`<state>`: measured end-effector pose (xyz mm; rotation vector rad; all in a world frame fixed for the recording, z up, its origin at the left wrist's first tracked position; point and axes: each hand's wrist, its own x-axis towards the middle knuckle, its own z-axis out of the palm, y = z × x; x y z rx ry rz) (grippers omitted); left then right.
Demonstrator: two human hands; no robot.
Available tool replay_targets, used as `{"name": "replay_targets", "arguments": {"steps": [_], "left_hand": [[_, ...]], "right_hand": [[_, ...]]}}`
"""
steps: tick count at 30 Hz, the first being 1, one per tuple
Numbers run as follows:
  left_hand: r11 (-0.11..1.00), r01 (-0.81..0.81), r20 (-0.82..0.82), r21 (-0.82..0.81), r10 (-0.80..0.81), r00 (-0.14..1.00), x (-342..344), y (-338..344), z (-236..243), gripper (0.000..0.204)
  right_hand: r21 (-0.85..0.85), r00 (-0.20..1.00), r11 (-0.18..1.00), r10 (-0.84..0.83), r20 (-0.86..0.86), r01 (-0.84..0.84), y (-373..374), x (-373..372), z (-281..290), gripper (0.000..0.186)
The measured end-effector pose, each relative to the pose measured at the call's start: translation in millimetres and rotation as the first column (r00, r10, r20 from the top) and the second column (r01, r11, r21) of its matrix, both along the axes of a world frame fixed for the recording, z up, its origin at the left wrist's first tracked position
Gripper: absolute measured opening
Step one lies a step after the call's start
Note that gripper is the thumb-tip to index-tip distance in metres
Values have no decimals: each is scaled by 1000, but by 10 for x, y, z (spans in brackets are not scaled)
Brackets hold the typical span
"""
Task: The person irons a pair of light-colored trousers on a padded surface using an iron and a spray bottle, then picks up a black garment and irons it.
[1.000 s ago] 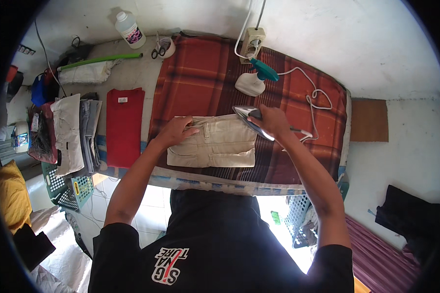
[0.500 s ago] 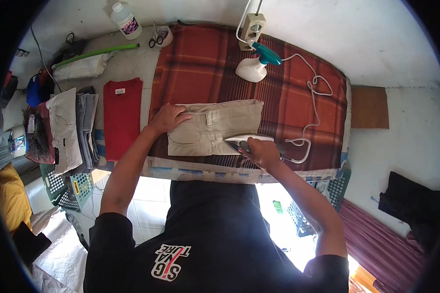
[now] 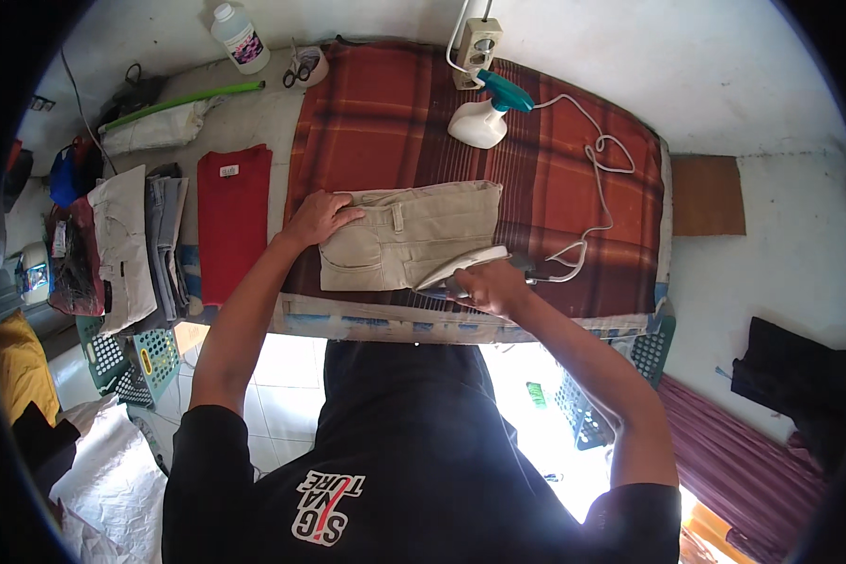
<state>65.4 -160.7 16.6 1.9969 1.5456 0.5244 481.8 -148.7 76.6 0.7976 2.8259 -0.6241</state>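
Folded beige trousers (image 3: pixel 357 246) lie on a brown-and-orange plaid cloth (image 3: pixel 367 122), a belt loop and pocket seams showing. My left hand (image 3: pixel 321 219) rests on their upper left corner, thumb and fingers apart. In my right hand (image 3: pixel 494 286) is a clothes iron (image 3: pixel 468 261), gripped by its handle at the near right edge of the trousers. The iron is tilted, with its tip over the near edge of the cloth fold. How much of its soleplate touches the fabric is hidden.
A white spray bottle (image 3: pixel 477 124) with a teal head stands behind the trousers, beside a power strip (image 3: pixel 480 47). The iron's white cord (image 3: pixel 600 193) loops at right. At left lie a red folded shirt (image 3: pixel 233 226), stacked trousers (image 3: pixel 127 254) and scissors (image 3: pixel 297 75).
The iron has slid a little left and toward me, and its angle has turned at the trousers' near edge. My left hand stays on the upper left corner.
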Motion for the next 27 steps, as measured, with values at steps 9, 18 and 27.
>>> {"name": "replay_targets", "arguments": {"steps": [9, 18, 27], "left_hand": [[1000, 12, 62, 15, -13, 998, -29, -15, 70, 51], [1000, 24, 61, 16, -25, 998, -487, -236, 68, 31], [939, 31, 196, -342, 40, 980, -590, 2, 59, 31]], "right_hand": [[4, 1000, 1000, 28, -11, -28, 44, -32, 87, 52], [104, 924, 927, -370, 95, 360, 191, 106, 341, 47], [-26, 965, 967, -253, -66, 252, -328, -1780, 385, 36]]}}
